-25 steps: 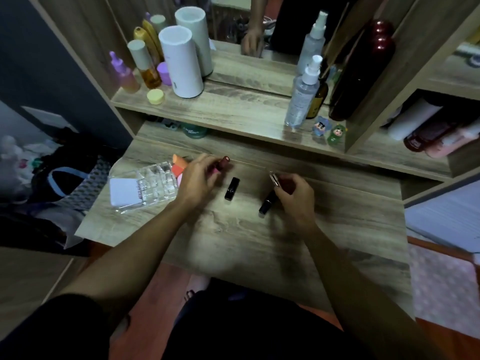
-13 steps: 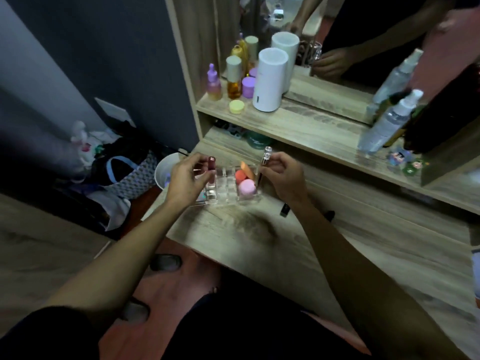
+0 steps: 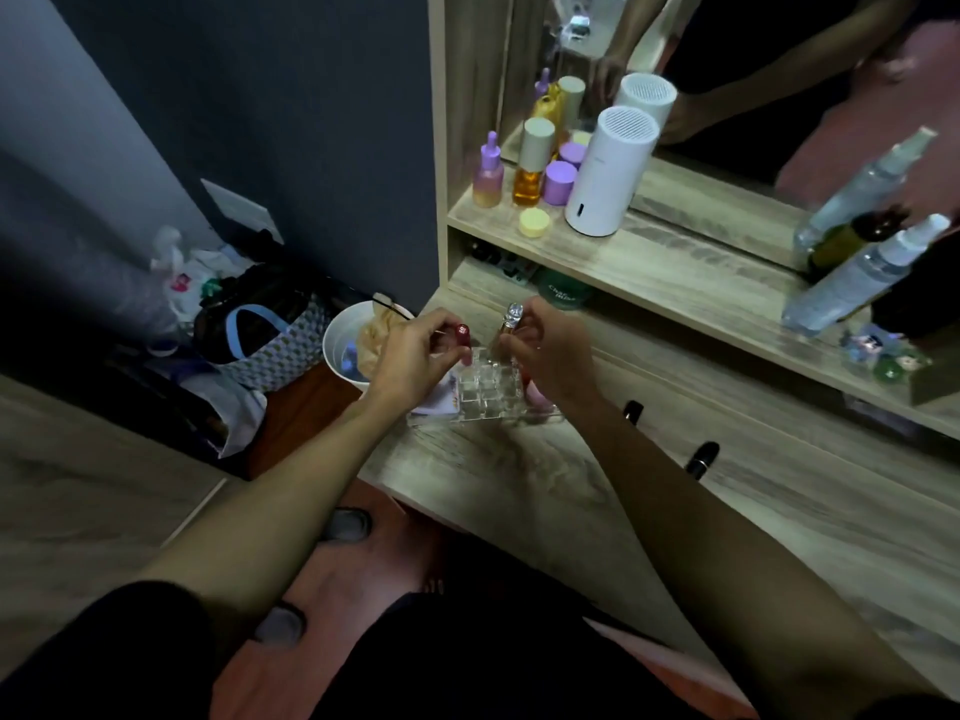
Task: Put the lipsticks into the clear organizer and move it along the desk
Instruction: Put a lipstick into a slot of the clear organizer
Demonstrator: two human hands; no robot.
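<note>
Pinching a red-capped lipstick (image 3: 462,339) in our left hand (image 3: 415,363), a silver-topped tube (image 3: 510,319) in our right hand (image 3: 553,350), both over the clear organizer (image 3: 485,392); two black lipsticks (image 3: 702,458) lie well right

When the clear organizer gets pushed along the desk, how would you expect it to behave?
The clear organizer looks like rigid plastic, so it should slide as one piece. It seems light and low, unlikely to tip. The red lipstick and other tall lipsticks may wobble in the open cells.

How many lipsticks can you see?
4. A dark red lipstick in the left hand, a silver-capped lipstick in the right hand, and two black lipsticks lying on the wooden desk. More may hide behind the hands.
</note>
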